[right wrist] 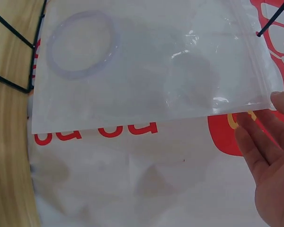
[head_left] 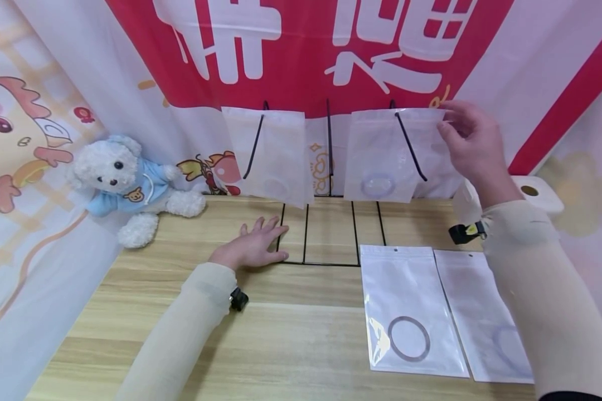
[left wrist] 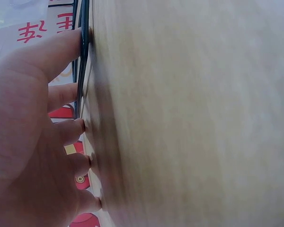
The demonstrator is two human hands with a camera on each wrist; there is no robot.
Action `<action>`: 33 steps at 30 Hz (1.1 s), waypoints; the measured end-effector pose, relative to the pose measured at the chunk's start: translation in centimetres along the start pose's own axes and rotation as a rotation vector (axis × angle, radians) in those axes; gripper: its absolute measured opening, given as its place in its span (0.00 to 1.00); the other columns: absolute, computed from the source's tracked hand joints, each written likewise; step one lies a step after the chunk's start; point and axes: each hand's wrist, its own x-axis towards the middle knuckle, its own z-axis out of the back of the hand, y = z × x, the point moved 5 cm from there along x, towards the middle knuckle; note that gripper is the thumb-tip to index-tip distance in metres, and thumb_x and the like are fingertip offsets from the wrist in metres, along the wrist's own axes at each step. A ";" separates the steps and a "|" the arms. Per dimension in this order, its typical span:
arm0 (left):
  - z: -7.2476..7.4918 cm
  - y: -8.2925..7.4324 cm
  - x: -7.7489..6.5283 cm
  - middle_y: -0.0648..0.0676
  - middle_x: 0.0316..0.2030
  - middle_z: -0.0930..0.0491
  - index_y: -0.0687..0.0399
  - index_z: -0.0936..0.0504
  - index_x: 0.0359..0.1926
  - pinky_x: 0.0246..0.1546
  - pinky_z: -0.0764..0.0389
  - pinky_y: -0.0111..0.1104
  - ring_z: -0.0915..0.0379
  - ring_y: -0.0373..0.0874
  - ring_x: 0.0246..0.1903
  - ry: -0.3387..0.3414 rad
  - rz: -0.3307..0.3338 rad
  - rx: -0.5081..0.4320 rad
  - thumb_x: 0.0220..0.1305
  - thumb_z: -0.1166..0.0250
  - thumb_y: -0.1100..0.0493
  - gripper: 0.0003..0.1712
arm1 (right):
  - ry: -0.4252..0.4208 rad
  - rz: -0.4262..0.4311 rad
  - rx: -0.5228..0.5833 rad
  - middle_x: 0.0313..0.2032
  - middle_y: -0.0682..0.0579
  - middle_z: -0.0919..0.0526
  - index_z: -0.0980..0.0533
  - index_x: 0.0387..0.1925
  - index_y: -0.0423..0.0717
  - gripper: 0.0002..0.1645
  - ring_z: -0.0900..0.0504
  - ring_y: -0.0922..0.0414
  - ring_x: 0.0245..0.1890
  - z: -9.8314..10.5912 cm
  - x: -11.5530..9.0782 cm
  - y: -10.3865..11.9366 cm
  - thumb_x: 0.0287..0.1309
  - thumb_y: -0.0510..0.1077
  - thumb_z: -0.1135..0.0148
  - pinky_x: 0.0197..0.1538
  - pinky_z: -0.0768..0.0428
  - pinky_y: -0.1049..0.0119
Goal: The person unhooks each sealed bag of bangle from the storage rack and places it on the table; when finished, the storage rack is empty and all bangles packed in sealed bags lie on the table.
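My right hand pinches the upper right corner of a translucent zip bag, which hangs on a black hook. A pale purple ring shows inside that bag. To its left, a second zip bag hangs on another hook, a faint ring low inside it. My left hand rests with spread fingers on the black wire base of the rack and the wooden tabletop. In the left wrist view the thumb touches the dark wire.
Two more zip bags lie flat at the front right: one with a dark ring, another partly under my right forearm. A white teddy bear sits at the back left. Behind my right wrist stands a white box.
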 end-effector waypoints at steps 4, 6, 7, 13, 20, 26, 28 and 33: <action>0.0 0.1 0.1 0.63 0.88 0.57 0.41 0.42 0.86 0.75 0.70 0.81 0.70 0.73 0.86 0.000 -0.021 -0.036 0.72 0.38 0.27 0.52 | -0.018 -0.003 0.042 0.60 0.57 0.16 0.23 0.73 0.69 0.27 0.18 0.63 0.56 -0.2 0.0 -0.2 0.78 0.57 0.39 0.60 0.17 0.76; -0.4 0.7 0.5 0.61 0.88 0.57 0.40 0.43 0.87 0.75 0.70 0.81 0.70 0.72 0.86 -0.013 -0.027 -0.043 0.72 0.39 0.25 0.52 | -0.035 -0.006 0.081 0.54 0.60 0.15 0.21 0.71 0.66 0.25 0.17 0.65 0.51 -0.2 -0.1 -0.1 0.77 0.57 0.37 0.55 0.18 0.79; -0.3 0.5 0.4 0.60 0.88 0.57 0.39 0.43 0.87 0.75 0.70 0.80 0.70 0.72 0.86 -0.009 -0.023 -0.042 0.71 0.39 0.24 0.52 | -0.043 -0.009 0.099 0.53 0.61 0.15 0.19 0.70 0.65 0.24 0.17 0.66 0.50 -0.2 -0.2 -0.1 0.76 0.57 0.37 0.54 0.18 0.80; -0.3 0.6 0.5 0.61 0.88 0.56 0.39 0.43 0.87 0.74 0.69 0.82 0.69 0.72 0.86 -0.015 -0.027 -0.024 0.71 0.39 0.24 0.53 | -0.079 -0.022 0.149 0.61 0.56 0.13 0.17 0.66 0.62 0.24 0.14 0.67 0.49 -0.1 -0.5 0.0 0.74 0.59 0.35 0.61 0.16 0.74; 0.0 0.1 0.2 0.63 0.88 0.56 0.41 0.42 0.86 0.74 0.70 0.82 0.69 0.74 0.85 -0.015 -0.027 -0.032 0.71 0.38 0.25 0.53 | -0.106 -0.031 0.207 0.61 0.56 0.12 0.15 0.64 0.59 0.23 0.14 0.66 0.50 -0.2 -0.6 0.0 0.72 0.58 0.33 0.60 0.15 0.74; -0.2 0.3 0.2 0.63 0.88 0.57 0.40 0.43 0.86 0.74 0.69 0.81 0.69 0.75 0.85 -0.019 -0.036 -0.028 0.72 0.40 0.24 0.52 | -0.118 -0.051 0.241 0.60 0.58 0.12 0.15 0.63 0.60 0.23 0.14 0.66 0.51 -0.1 -0.9 0.2 0.71 0.58 0.31 0.61 0.16 0.74; 0.1 -0.1 -0.1 0.63 0.88 0.57 0.41 0.43 0.87 0.76 0.68 0.80 0.69 0.73 0.85 -0.011 -0.026 -0.026 0.73 0.40 0.26 0.51 | -0.118 -0.056 0.248 0.60 0.58 0.12 0.15 0.63 0.59 0.23 0.14 0.66 0.52 -0.1 -1.0 0.2 0.71 0.58 0.31 0.61 0.16 0.74; 0.7 -1.2 -0.8 0.61 0.88 0.58 0.44 0.44 0.87 0.78 0.68 0.78 0.69 0.71 0.86 0.005 0.008 0.016 0.77 0.38 0.33 0.48 | -0.119 -0.067 0.279 0.59 0.59 0.12 0.14 0.62 0.59 0.22 0.14 0.65 0.52 0.0 -1.5 0.5 0.70 0.58 0.30 0.61 0.16 0.74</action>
